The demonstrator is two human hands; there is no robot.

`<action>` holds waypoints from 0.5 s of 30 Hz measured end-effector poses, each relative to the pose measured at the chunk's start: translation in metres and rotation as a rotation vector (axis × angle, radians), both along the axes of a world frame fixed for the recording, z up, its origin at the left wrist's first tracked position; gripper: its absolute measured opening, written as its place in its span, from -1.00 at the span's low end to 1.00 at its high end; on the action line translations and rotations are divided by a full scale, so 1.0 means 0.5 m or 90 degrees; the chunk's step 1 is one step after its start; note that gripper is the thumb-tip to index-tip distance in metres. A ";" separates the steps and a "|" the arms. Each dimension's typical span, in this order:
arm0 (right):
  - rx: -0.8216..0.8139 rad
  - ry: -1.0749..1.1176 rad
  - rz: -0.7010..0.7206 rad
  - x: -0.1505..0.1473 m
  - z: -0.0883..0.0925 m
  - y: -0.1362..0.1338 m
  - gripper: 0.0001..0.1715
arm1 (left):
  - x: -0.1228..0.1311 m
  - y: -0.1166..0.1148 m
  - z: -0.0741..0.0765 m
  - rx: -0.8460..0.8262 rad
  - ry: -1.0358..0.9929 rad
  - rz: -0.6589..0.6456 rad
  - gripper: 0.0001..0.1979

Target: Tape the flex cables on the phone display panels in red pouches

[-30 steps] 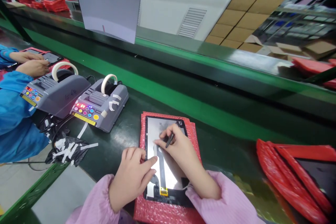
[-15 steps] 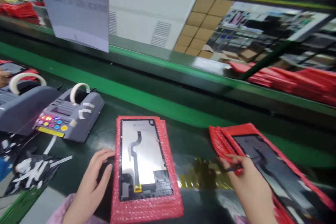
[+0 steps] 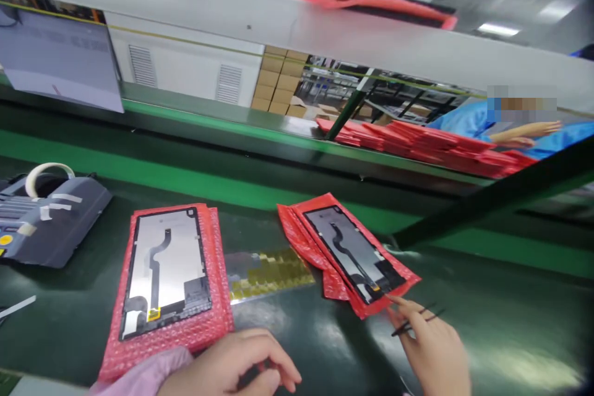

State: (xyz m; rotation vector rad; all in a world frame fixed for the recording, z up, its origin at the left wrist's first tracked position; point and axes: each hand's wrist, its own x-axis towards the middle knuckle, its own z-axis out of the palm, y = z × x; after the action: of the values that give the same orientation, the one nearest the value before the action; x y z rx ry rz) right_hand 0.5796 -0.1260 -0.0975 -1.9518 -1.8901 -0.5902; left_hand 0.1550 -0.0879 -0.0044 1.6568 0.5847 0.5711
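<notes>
My right hand [image 3: 431, 343] has black tweezers [image 3: 417, 319] between its fingers. Its fingertips touch the lower corner of a red bubble-wrap bag [image 3: 403, 272]. On that bag lies a flat display panel [image 3: 357, 241] with a dark ribbon cable, tilted on the bench. My left hand [image 3: 236, 362], fingers loosely bent and apart, holds nothing that I can see. It is just below a second display panel [image 3: 179, 266], silvery-backed with a curved flex cable and a yellow tape square, which rests on stacked red bubble-wrap bags [image 3: 158, 352].
Between the panels lies a strip sheet of yellow tape pieces [image 3: 278, 272]. A grey tape dispenser [image 3: 69, 223] stands at left. Behind are a green ledge, stacked red bags [image 3: 417, 142] and a slanting dark post [image 3: 501, 198]. A co-worker in blue [image 3: 464, 117] sits beyond.
The view has swung right. My left hand has moved from beside the left panel to below it. My right hand has gone from the right panel's left edge to its lower corner.
</notes>
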 end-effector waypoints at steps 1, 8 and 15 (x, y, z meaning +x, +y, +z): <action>-0.001 -0.006 0.027 0.007 0.003 0.005 -0.71 | 0.030 -0.002 -0.005 -0.039 0.002 -0.005 -0.77; 0.076 -0.056 0.188 0.020 0.048 0.019 -0.72 | 0.240 0.045 -0.093 -0.440 -0.100 0.025 -0.70; 0.080 0.037 0.306 -0.053 0.073 -0.003 -0.73 | 0.401 0.115 -0.126 -0.546 -0.098 0.050 -0.50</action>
State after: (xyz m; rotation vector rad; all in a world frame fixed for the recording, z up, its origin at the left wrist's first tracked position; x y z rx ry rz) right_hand 0.5530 -0.1276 -0.0611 -1.3503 -2.1229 -0.4857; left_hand 0.3557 -0.0302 -0.0676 0.7776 0.6599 0.4097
